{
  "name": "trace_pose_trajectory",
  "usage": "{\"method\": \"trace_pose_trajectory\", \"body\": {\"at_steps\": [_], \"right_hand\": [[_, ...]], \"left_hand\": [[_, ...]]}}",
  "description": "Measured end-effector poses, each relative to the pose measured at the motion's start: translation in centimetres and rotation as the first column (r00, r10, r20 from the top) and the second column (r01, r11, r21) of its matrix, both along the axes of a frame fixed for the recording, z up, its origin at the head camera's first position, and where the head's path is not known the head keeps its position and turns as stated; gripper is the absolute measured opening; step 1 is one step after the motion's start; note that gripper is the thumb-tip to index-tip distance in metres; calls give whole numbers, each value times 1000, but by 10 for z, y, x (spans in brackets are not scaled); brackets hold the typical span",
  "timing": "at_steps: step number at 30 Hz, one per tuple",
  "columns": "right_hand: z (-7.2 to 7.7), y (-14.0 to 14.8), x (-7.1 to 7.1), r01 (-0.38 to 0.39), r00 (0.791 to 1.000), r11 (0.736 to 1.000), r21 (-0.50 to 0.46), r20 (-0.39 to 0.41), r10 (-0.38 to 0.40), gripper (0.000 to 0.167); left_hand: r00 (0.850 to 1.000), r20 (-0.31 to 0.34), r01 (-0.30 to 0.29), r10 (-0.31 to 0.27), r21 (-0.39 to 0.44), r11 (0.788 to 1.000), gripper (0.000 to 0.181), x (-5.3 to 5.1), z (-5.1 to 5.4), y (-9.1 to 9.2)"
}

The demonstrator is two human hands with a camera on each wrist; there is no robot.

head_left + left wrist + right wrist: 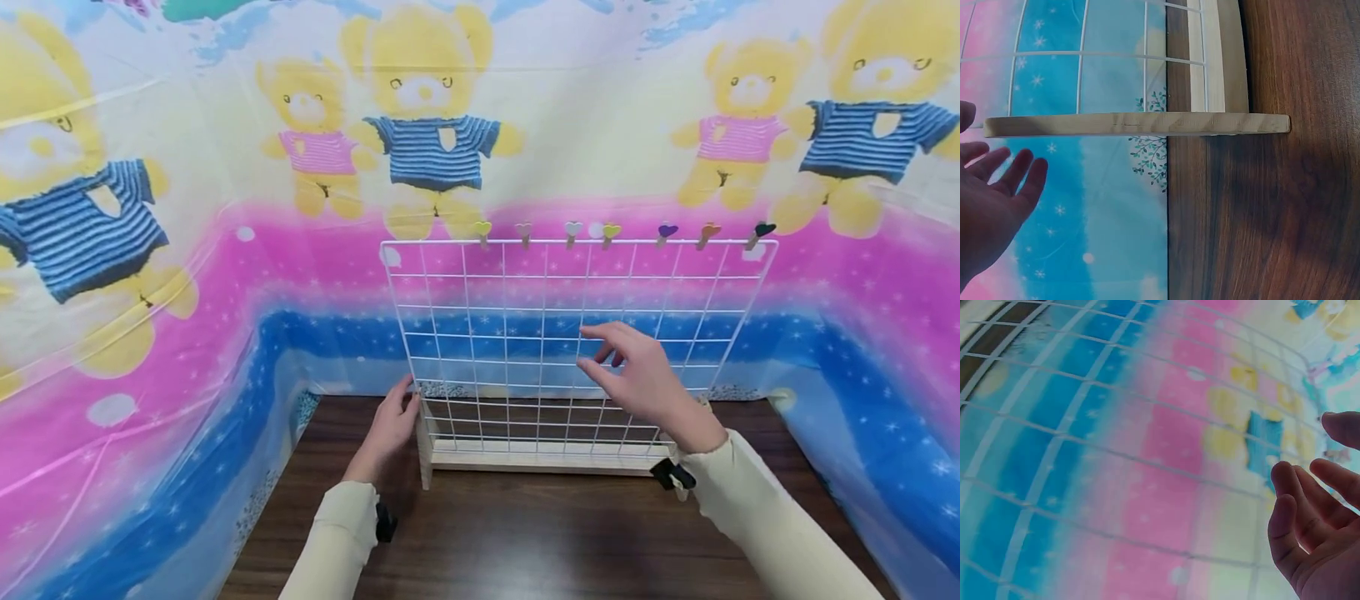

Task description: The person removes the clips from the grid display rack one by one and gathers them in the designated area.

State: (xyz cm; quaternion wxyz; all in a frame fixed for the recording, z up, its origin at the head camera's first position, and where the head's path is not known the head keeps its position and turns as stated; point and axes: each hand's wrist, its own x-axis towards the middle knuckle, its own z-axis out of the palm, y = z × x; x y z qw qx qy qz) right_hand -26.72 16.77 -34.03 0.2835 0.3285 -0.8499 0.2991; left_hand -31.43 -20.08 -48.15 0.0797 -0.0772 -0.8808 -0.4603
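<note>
A white wire grid (506, 337) stands upright in a pale wooden stand (551, 457). Heart-topped clothespins line its top wire, among them a yellow one (483, 232), a purple one (667, 233) and a black one (762, 233). At the stand's left post my left hand (393, 421) has its fingers loosely extended; in the left wrist view they lie beside the wooden post (1141, 124), and whether they touch it I cannot tell. My right hand (633, 371) hovers before the grid's right half, thumb and forefinger apart and nothing between them. The right wrist view shows its fingers (1285, 534) slightly bent.
The stand rests on a dark wood-grain table (540, 533). Behind and on both sides hangs a printed cloth (585, 108) with bears and pink and blue bands. A dark strap piece (673, 475) sits at my right wrist, another (386, 522) at my left.
</note>
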Motion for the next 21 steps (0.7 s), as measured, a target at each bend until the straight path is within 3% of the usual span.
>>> {"method": "trace_pose_trajectory", "body": {"at_steps": [14,21], "right_hand": [[77,-42,-9,-121,990,992,-46,-73,117,34],[111,-64,-14,-90,994,994,-58,-59,87,31]], "left_hand": [[1000,-16,15,-14,27,1000,35,-7,-5,-3],[999,28,29,-30,50,998,36,-8,-7,-6]]}}
